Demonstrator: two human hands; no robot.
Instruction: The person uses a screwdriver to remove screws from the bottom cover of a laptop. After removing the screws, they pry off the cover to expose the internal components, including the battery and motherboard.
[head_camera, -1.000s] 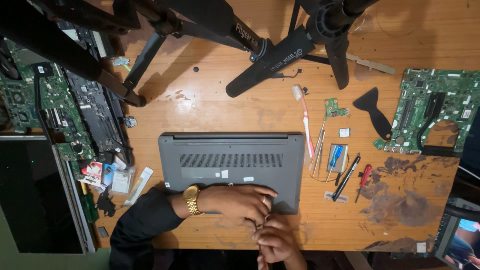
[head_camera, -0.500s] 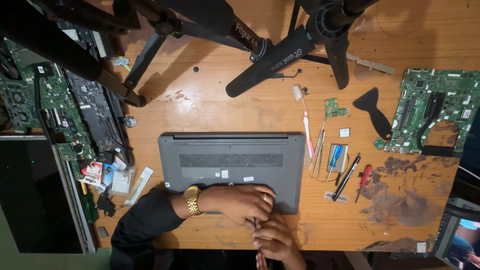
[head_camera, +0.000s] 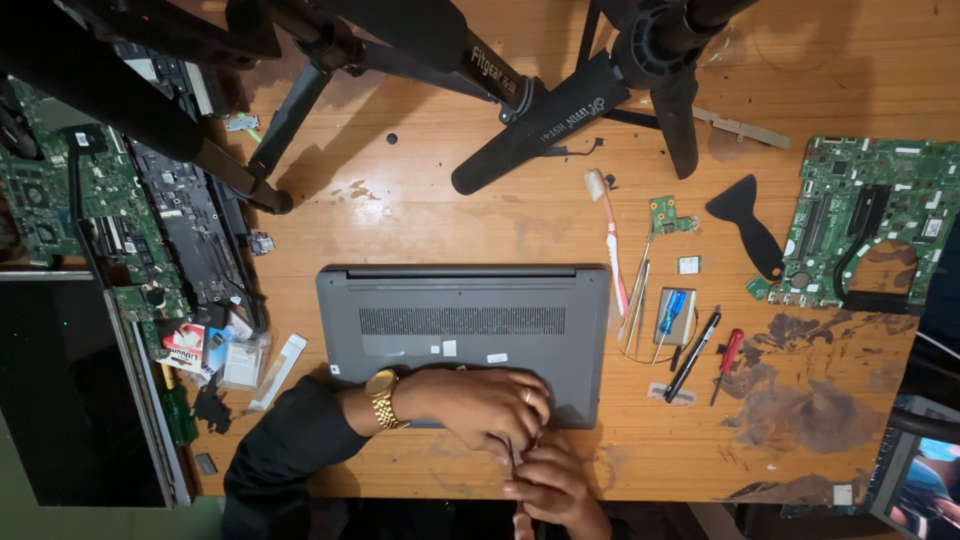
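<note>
Grey upturned laptop (head_camera: 463, 335) remains closed; left hand (head_camera: 485, 405) presses its six-o'clock edge, right hand (head_camera: 550, 488) fingers grasping a thin dark tool (head_camera: 512, 458) there.

A small red-and-white packet (head_camera: 183, 345) lies at the left edge of the counter (head_camera: 420, 210) beside a clear plastic sachet (head_camera: 243, 362), while three small white rectangular stickers (head_camera: 449, 348) dot the grey underside of an upturned laptop (head_camera: 463, 325). A large dark, unlit display panel (head_camera: 70, 385) fills the lower left. A lit screen (head_camera: 925, 485) glowing blue and pink shows at the lower right corner.
</note>
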